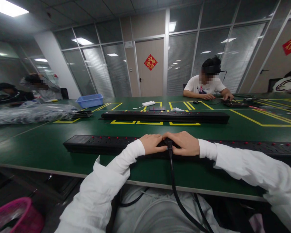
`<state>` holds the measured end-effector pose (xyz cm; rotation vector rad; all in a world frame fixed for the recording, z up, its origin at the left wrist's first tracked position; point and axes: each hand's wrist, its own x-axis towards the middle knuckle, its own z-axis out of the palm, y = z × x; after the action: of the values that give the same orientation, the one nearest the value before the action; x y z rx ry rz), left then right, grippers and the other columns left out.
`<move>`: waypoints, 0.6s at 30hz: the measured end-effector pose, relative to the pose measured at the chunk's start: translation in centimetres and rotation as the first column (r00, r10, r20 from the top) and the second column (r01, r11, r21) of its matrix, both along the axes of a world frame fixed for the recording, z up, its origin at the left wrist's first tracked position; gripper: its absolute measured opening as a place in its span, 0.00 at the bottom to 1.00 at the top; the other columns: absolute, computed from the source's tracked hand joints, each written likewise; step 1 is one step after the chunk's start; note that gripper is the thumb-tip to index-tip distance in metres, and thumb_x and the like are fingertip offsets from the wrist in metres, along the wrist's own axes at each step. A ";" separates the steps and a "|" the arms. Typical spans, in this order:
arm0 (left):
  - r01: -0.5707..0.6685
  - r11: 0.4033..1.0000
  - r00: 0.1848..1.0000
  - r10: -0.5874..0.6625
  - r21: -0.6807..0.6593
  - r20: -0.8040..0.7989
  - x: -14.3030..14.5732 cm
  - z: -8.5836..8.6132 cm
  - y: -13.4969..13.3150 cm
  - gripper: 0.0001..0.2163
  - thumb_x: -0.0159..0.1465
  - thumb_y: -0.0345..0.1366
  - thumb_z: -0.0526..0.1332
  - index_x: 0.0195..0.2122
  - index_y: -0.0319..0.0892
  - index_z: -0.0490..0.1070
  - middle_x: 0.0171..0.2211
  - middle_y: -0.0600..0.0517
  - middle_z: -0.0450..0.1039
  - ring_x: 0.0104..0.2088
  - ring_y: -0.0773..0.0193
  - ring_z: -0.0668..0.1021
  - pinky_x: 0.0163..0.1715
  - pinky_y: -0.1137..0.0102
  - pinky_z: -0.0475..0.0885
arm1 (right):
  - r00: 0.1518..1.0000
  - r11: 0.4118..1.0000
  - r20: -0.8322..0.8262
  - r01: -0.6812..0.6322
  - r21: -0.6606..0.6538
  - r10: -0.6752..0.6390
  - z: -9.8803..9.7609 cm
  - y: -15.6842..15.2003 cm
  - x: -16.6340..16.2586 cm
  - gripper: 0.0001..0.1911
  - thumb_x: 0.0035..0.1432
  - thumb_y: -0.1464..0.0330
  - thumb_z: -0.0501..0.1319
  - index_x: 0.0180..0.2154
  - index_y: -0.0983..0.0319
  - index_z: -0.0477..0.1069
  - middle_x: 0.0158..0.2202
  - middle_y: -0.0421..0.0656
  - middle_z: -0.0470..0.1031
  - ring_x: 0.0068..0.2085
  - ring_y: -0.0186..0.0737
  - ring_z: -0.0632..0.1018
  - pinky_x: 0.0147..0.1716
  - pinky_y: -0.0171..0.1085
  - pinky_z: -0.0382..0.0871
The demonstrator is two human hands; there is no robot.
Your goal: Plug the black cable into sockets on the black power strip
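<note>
Left hand (152, 144) and right hand (186, 144), in the head view, close partway around a black plug (169, 142) at the near power strip (106, 144), seemingly working its fit (seating hidden); straight, even force seems needed.

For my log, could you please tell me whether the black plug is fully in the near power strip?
Cannot tell: the left hand and right hand flank the plug, hiding any join with the power strip.
</note>
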<state>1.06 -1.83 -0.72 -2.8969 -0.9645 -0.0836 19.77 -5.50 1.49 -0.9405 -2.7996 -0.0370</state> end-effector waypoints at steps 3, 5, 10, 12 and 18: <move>-0.007 1.000 1.000 0.007 -0.007 -0.002 0.0 0.0 0.0 0.22 0.58 0.53 0.42 0.42 0.42 0.60 0.42 0.47 0.67 0.40 0.56 0.72 0.35 0.66 0.66 | 1.000 1.000 -0.006 0.005 0.005 -0.004 0.0 0.0 0.1 0.18 0.53 0.65 0.49 0.46 0.62 0.54 0.35 0.44 0.70 0.31 0.39 0.72 0.28 0.33 0.58; -0.011 1.000 1.000 0.011 -0.013 -0.004 0.0 0.0 0.0 0.22 0.58 0.53 0.42 0.42 0.42 0.60 0.42 0.47 0.67 0.39 0.56 0.72 0.35 0.66 0.66 | 1.000 1.000 -0.009 0.002 0.002 -0.002 0.0 0.0 0.1 0.18 0.52 0.66 0.49 0.46 0.62 0.54 0.35 0.44 0.70 0.31 0.38 0.72 0.28 0.33 0.58; -0.004 1.000 1.000 0.004 -0.013 0.006 0.0 0.0 0.0 0.21 0.58 0.53 0.42 0.41 0.42 0.60 0.42 0.48 0.66 0.41 0.56 0.71 0.36 0.66 0.66 | 1.000 1.000 -0.020 -0.010 0.005 0.010 -0.3 0.2 0.1 0.17 0.52 0.66 0.49 0.45 0.62 0.54 0.34 0.44 0.70 0.31 0.38 0.71 0.28 0.33 0.58; -0.007 1.000 1.000 0.007 -0.012 0.005 0.1 0.1 -0.1 0.22 0.58 0.53 0.42 0.41 0.42 0.60 0.42 0.47 0.66 0.41 0.56 0.71 0.36 0.66 0.66 | 1.000 1.000 -0.028 -0.003 0.015 0.003 -0.4 0.2 0.1 0.17 0.52 0.66 0.49 0.45 0.62 0.54 0.34 0.44 0.70 0.31 0.38 0.71 0.28 0.33 0.58; 0.003 1.000 1.000 -0.003 -0.007 0.002 0.1 0.0 -0.1 0.22 0.58 0.53 0.42 0.43 0.42 0.59 0.42 0.47 0.66 0.40 0.56 0.71 0.35 0.65 0.66 | 1.000 1.000 -0.011 -0.010 -0.004 0.010 0.1 -0.1 0.1 0.17 0.53 0.66 0.49 0.45 0.62 0.54 0.35 0.44 0.70 0.32 0.39 0.72 0.28 0.33 0.58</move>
<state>1.12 -1.89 -0.70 -2.9050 -0.9621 -0.0831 19.83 -5.59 1.59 -0.9253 -2.7954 -0.0243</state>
